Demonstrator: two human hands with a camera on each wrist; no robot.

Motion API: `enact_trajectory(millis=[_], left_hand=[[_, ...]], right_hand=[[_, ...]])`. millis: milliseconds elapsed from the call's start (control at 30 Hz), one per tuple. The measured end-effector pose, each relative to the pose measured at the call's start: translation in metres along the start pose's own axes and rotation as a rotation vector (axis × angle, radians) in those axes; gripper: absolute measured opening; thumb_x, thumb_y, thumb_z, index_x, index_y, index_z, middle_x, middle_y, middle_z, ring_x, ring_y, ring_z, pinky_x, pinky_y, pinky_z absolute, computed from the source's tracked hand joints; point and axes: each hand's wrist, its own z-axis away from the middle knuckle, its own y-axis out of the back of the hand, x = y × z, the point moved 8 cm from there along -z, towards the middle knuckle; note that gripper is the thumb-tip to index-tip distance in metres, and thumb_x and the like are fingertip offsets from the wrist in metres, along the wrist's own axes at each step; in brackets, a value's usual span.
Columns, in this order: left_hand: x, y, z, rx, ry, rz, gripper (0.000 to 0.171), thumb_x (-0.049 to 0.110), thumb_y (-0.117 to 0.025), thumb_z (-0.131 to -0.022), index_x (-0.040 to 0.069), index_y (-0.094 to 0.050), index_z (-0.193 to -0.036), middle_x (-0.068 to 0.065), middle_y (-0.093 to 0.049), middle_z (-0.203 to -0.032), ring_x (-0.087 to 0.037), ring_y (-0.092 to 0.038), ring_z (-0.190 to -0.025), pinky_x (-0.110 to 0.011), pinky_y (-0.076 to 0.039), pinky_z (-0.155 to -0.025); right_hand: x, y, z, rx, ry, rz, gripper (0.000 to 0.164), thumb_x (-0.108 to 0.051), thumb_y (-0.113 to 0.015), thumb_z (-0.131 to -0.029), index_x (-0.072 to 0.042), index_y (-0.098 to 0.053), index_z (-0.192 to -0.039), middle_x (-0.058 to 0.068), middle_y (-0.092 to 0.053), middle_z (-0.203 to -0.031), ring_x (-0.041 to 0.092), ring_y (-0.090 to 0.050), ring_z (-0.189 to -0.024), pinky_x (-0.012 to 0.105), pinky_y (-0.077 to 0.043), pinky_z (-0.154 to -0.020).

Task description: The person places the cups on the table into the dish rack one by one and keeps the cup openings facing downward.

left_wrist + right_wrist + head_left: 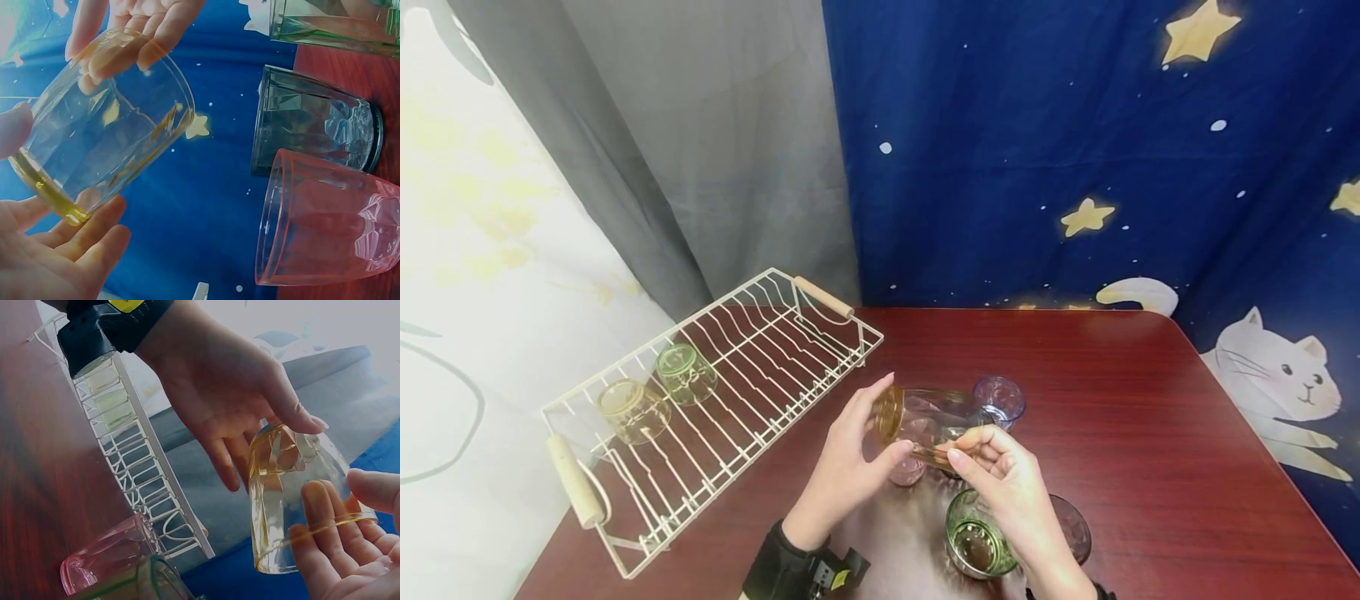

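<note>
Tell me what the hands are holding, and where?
A yellow glass: the left fingers hold it by its thick base, the right fingers near its rim.

Holding the left hand [842,467] and right hand [1006,479] pretty close together, kinda facing each other. Angling the left one up and to the right, gripping with thumb [891,461] and fingers [859,407] set in a wide C. Leaning the right one up and to the left, pinching between thumb [973,471] and bent fingers [985,436], showing a bit of forearm [1058,571] behind.

Amber glass [925,412], pink tumbler [331,219], dark red table [1150,433], blue curtain [1000,125] (with yellow stars [1087,217]).
</note>
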Motion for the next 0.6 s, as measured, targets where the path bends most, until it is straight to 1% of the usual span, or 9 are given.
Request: enact_trajectory(millis=[100, 200, 300, 400, 467, 533, 600], left_hand=[[0.002, 0.003, -0.001, 0.024, -0.028, -0.027, 0.070, 0.018, -0.070, -0.086, 0.018, -0.038, -0.148, -0.005, -0.056, -0.134, -0.016, -0.059, -0.117, -0.034, -0.053, -0.099], [0.005, 0.007, -0.001, 0.051, -0.044, -0.052, 0.068, 0.021, -0.069, -0.086, 0.021, -0.039, -0.148, -0.003, -0.054, -0.138, -0.016, -0.055, -0.124, -0.036, -0.049, -0.102], [0.007, 0.011, -0.001, 0.073, -0.063, -0.052, 0.066, 0.021, -0.068, -0.087, 0.020, -0.041, -0.147, -0.003, -0.055, -0.137, -0.018, -0.054, -0.127, -0.037, -0.048, -0.104], [0.008, 0.013, -0.003, 0.078, -0.069, -0.049, 0.064, 0.021, -0.067, -0.088, 0.019, -0.041, -0.146, -0.004, -0.055, -0.137, -0.019, -0.054, -0.126, -0.037, -0.048, -0.104], [0.008, 0.014, -0.004, 0.072, -0.063, -0.053, 0.064, 0.021, -0.067, -0.088, 0.019, -0.041, -0.146, -0.004, -0.055, -0.137, -0.019, -0.054, -0.126, -0.037, -0.047, -0.104], [0.007, 0.016, -0.006, 0.063, -0.061, -0.061, 0.064, 0.020, -0.067, -0.087, 0.019, -0.042, -0.146, -0.004, -0.055, -0.137, -0.019, -0.054, -0.126, -0.038, -0.048, -0.104], [0.007, 0.019, -0.009, 0.059, -0.062, -0.081, 0.064, 0.020, -0.067, -0.087, 0.019, -0.042, -0.146, -0.004, -0.055, -0.137, -0.020, -0.053, -0.127, -0.040, -0.047, -0.105]], right_hand=[[-0.001, -0.002, 0.000, -0.033, 0.001, -0.005, 0.011, -0.006, -0.063, -0.092, -0.003, -0.058, -0.100, -0.007, -0.074, -0.100, 0.007, -0.071, -0.097, 0.022, -0.058, -0.085], [-0.003, -0.005, 0.001, -0.075, 0.018, -0.016, 0.010, -0.006, -0.061, -0.093, -0.004, -0.059, -0.102, -0.008, -0.074, -0.102, 0.006, -0.070, -0.098, 0.021, -0.058, -0.085], [-0.004, -0.009, 0.001, -0.123, 0.026, -0.011, 0.011, -0.006, -0.059, -0.094, -0.002, -0.060, -0.104, -0.008, -0.074, -0.102, 0.007, -0.071, -0.098, 0.020, -0.057, -0.085], [-0.005, -0.010, 0.001, -0.166, 0.024, 0.029, 0.015, -0.006, -0.057, -0.095, 0.004, -0.058, -0.106, -0.009, -0.074, -0.102, 0.007, -0.071, -0.097, 0.020, -0.056, -0.085], [-0.005, -0.010, 0.000, -0.194, 0.023, 0.088, 0.019, -0.007, -0.057, -0.095, 0.006, -0.057, -0.108, -0.004, -0.074, -0.103, 0.006, -0.070, -0.097, 0.020, -0.056, -0.085], [-0.006, -0.009, 0.000, -0.221, 0.027, 0.156, 0.021, -0.009, -0.058, -0.095, 0.008, -0.058, -0.109, 0.005, -0.074, -0.105, 0.005, -0.070, -0.096, 0.021, -0.057, -0.084], [-0.006, -0.008, -0.001, -0.245, 0.025, 0.227, 0.023, -0.012, -0.060, -0.095, 0.005, -0.059, -0.109, 0.015, -0.072, -0.106, 0.003, -0.069, -0.095, 0.022, -0.057, -0.082]])
